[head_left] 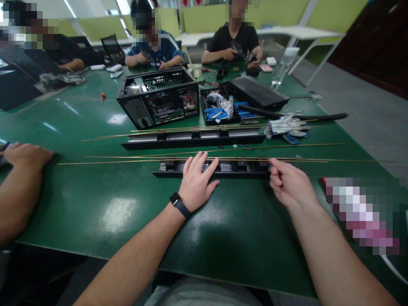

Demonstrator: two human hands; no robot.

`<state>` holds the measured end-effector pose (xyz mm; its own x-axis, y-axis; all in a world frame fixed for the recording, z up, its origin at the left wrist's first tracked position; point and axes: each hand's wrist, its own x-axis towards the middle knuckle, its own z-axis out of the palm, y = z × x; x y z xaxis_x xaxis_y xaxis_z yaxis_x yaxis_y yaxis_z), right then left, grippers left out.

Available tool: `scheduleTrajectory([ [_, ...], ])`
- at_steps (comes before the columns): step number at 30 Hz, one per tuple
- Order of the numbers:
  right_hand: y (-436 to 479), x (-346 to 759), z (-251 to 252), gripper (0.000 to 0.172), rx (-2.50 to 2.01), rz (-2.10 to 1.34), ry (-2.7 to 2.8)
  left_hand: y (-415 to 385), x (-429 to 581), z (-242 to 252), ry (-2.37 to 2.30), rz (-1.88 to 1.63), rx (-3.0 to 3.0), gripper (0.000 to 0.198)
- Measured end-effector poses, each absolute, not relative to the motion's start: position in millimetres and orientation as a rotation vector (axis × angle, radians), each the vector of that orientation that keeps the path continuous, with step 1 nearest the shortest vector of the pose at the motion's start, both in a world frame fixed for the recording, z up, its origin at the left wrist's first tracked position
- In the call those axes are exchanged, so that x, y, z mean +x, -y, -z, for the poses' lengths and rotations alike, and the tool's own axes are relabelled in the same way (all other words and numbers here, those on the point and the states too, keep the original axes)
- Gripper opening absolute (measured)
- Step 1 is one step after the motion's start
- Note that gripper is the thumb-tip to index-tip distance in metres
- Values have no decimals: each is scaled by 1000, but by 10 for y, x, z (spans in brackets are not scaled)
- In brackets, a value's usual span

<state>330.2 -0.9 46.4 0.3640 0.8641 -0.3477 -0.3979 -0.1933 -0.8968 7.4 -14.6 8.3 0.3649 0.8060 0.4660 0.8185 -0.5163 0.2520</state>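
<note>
A long black rail point(228, 174) with dark blocks in its channel lies across the green table point(143, 204), and thin brass-coloured rods point(127, 162) run over it. My left hand point(198, 180) rests on the rail and rods with its fingers spread; a dark watch is on that wrist. At the rail's right end, my right hand point(288, 180) is closed in a pinch, and what sits between its fingertips is too small to name. Behind lies a second black rail point(191, 141) with more rods along it.
Farther back stand an open computer case point(159, 97), a black tray with gloves point(219, 106), a dark panel point(258, 91) and a clear bottle point(283, 66). White-blue gloves point(287, 127) lie right. Another person's arm point(22, 182) rests at left; people sit opposite.
</note>
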Motion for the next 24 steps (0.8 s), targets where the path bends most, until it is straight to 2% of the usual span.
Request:
scheduleTrajectory([
  [12,14,3239,-605,23,-1342,-1198,370,149,78,-111,1521,856,-2585,78],
  [17,17,3232,-609,23,-1347,-1200,365,147,75,-118,1545,839,-2596,78],
  [24,-4,3323,-545,33,-1348,-1187,387,153,76,-118,1535,840,-2588,77],
])
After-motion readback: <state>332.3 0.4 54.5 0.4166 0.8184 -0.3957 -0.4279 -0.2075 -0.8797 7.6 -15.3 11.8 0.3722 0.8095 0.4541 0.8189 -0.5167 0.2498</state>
